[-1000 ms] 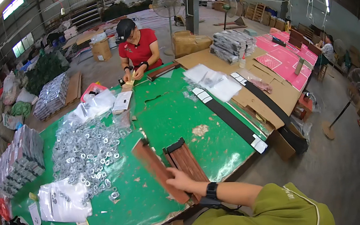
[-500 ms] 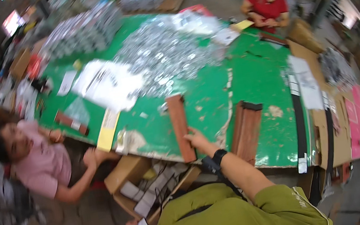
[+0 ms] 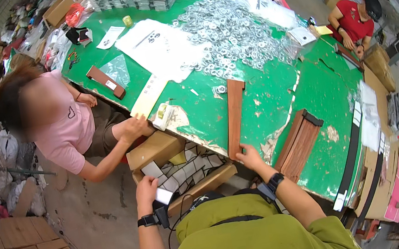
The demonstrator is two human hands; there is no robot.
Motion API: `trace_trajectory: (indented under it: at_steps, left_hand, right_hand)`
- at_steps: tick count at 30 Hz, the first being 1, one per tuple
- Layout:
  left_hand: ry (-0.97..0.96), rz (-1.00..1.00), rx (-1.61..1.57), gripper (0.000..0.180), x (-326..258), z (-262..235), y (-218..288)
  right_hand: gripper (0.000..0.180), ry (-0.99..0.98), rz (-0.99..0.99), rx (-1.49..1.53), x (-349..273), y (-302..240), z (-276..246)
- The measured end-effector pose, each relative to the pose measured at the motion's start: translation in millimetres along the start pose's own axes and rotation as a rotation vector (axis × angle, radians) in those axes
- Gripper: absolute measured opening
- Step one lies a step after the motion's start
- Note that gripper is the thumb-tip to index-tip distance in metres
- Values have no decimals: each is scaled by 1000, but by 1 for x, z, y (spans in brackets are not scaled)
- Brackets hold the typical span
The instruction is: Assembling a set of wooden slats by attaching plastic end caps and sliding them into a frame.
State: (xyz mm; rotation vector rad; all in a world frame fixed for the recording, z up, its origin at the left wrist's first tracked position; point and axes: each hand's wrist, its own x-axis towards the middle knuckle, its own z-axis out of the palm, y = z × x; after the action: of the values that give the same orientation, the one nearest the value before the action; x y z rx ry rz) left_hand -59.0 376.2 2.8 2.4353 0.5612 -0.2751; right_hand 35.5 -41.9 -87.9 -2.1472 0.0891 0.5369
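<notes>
My left hand (image 3: 146, 191) is closed on a small white rectangular piece (image 3: 164, 196), like a label or card, beside the open carton. A long reddish-brown wood-grain bar (image 3: 236, 115) lies on the green table, its near end at the table's edge. My right hand (image 3: 250, 157) pinches that near end with thumb and fingers. To the right lies a stack of similar wood-grain bars (image 3: 300, 142) with dark ends. The open carton (image 3: 209, 180) below the table edge holds several white rectangular pieces with dark outlines.
Loose metal rings (image 3: 231, 32) cover the far middle of the green table (image 3: 268, 92). White paper sheets (image 3: 157, 47) and a tape dispenser (image 3: 162, 116) lie left. A person in pink (image 3: 64, 120) sits at left; another in red (image 3: 354, 22) works far right. Black strips (image 3: 350, 160) lie right.
My left hand has come up from low beside my body to the carton, still with the white piece. My right hand has shifted from the bar's side to its near end.
</notes>
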Motion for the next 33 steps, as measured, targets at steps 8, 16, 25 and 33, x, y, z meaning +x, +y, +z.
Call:
trace_trajectory:
  at_steps: [8,16,25,33]
  left_hand:
    - [20,383,-204,24,-1,16,169]
    - [80,362,-564,23,-67,87,282]
    - [-185,276,-972,23,-143,135,315]
    - [-153,160,-961,19,-191,133,312]
  right_hand:
    - [54,-169,-224,-59,-64,-97,-46]
    - [61,-199,-377,276,-121,-97,-105]
    - [45,-261,-239,914,-148,-38,-198]
    - [36,-11,-580,422,-153,-27,-192]
